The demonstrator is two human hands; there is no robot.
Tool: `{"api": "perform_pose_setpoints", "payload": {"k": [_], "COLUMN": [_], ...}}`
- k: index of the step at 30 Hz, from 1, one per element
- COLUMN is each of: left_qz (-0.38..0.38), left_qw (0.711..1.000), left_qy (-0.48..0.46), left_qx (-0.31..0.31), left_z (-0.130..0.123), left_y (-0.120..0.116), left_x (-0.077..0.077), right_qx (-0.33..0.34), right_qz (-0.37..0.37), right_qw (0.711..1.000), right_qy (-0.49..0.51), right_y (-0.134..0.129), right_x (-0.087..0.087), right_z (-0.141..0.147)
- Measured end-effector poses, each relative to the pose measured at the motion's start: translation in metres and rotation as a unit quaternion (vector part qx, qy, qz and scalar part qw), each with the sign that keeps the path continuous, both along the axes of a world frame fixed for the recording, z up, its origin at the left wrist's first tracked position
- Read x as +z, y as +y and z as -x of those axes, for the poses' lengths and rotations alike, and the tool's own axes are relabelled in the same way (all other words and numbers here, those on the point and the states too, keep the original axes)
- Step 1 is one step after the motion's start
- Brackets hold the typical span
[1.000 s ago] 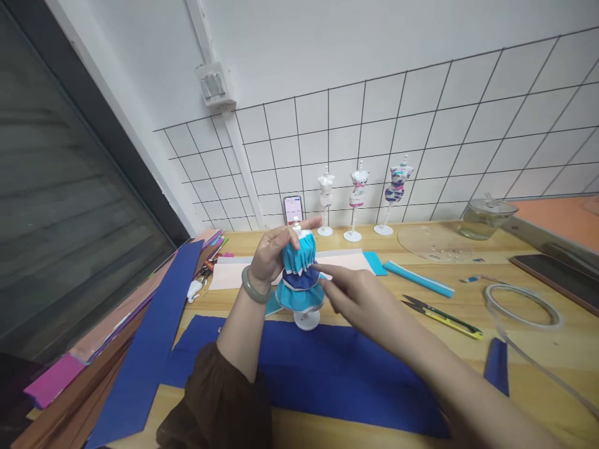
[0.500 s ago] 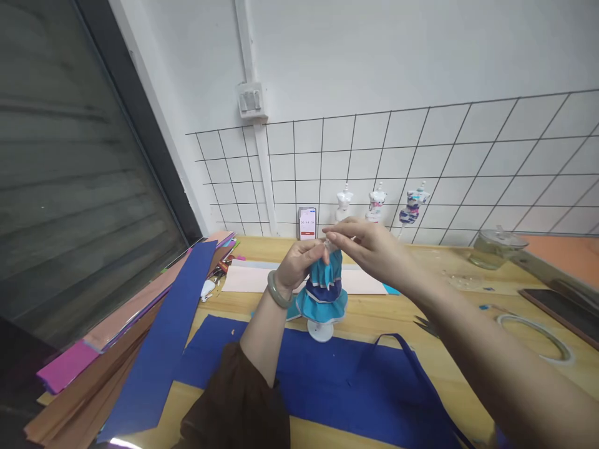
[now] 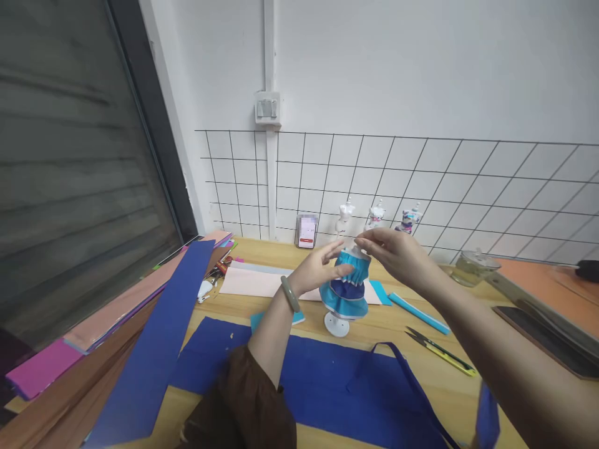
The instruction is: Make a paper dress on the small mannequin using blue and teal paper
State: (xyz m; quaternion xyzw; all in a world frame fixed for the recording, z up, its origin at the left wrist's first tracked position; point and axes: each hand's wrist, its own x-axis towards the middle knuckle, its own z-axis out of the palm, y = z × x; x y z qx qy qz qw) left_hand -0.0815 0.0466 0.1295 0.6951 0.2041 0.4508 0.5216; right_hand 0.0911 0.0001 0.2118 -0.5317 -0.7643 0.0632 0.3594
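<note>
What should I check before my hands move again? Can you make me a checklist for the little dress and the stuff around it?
1. Little dress is upright, not toppled: ok.
2. Left hand is at the side of the dress: ok.
3. Right hand, by the top of the dress, has a good grip on something: cannot tell, the fingertips hide it.
4. Yellow-handled snips lie out of both hands: ok.
5. Snip blades are closed: not ok, they're apart.
6. Big dark blue sheet has nothing on it: not ok, a thin blue strip loops over its right part.
</note>
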Motion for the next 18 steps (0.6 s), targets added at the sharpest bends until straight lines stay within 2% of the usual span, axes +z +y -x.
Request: {"api": "perform_pose_setpoints", "payload": {"k": [2,6,10,14,18], "left_qz": [-0.026,-0.067,-0.075,-0.077,-0.077], "left_qw": [0.999,0.996,0.995,0.995,0.995], "left_qy": [0.034,0.043,0.056,0.063,0.059], "left_qx": [-0.007,-0.042,-0.033,-0.029,-0.034], "left_z": [-0.004,-0.008,-0.01,-0.012,-0.013], "left_y": [0.001,0.001,0.003,0.004,0.004], "left_x": [-0.003,-0.004,-0.006,-0.009,-0.01], "right_qx": [-0.012,-0.035,-0.047,-0.056,-0.042], "right_qz": [0.0,0.003,0.004,0.011,0.001], "right_qw": [1.0,0.998,0.988,0.969,0.976], "right_qy": [0.017,0.06,0.148,0.24,0.216], "right_y": [0.001,0.001,-0.008,-0.018,-0.019], "right_x": [-0.004,-0.012,-0.024,-0.05,-0.088], "right_z": [-0.002,-0.007,-0.01,-0.012,-0.014]}}
